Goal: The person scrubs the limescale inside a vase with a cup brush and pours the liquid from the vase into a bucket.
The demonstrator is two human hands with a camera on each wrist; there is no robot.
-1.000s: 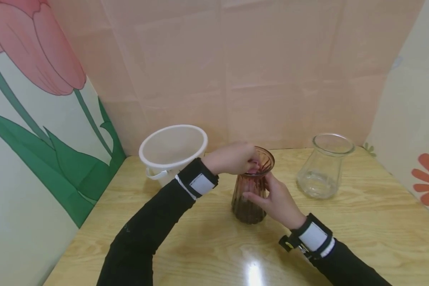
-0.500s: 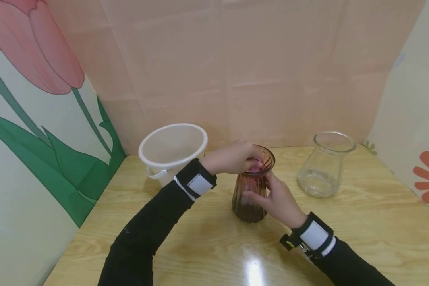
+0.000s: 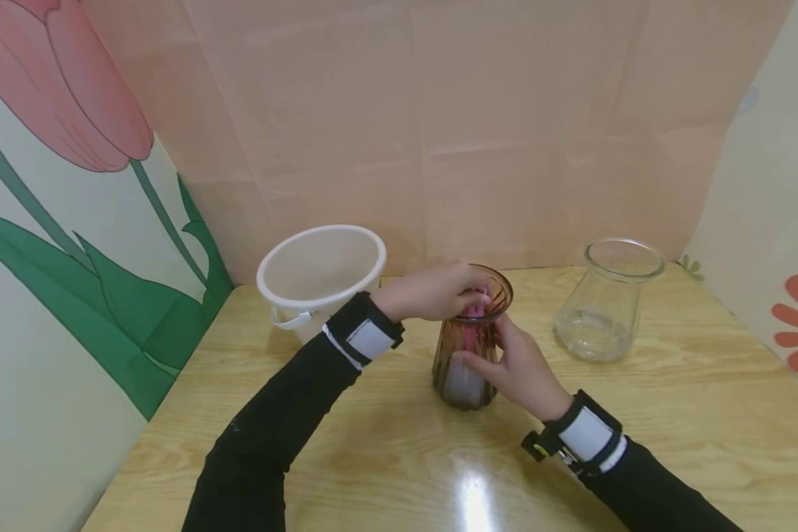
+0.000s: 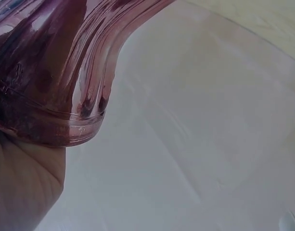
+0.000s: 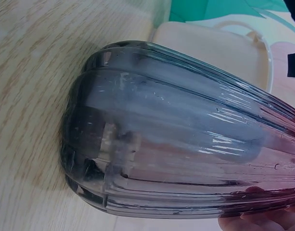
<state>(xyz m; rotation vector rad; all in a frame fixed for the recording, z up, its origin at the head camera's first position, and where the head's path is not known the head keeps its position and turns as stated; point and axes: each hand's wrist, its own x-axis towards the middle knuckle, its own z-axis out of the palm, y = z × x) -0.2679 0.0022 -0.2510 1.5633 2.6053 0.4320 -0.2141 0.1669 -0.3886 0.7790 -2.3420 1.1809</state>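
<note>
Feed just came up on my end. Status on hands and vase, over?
Left hand at the mouth of the brown ribbed vase, fingers inside. Right hand grips its side. Vase upright on table. White bucket and clear vase stand apart.

Glossy ribbed glass vase point(image 3: 468, 355), wooden table point(image 3: 672, 428)

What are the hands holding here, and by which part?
The right hand grips the ribbed brown glass vase by its side. The left hand is at the rim, fingertips in the mouth on something pink.

Both hands point(image 3: 432, 293) curled, close together
</note>
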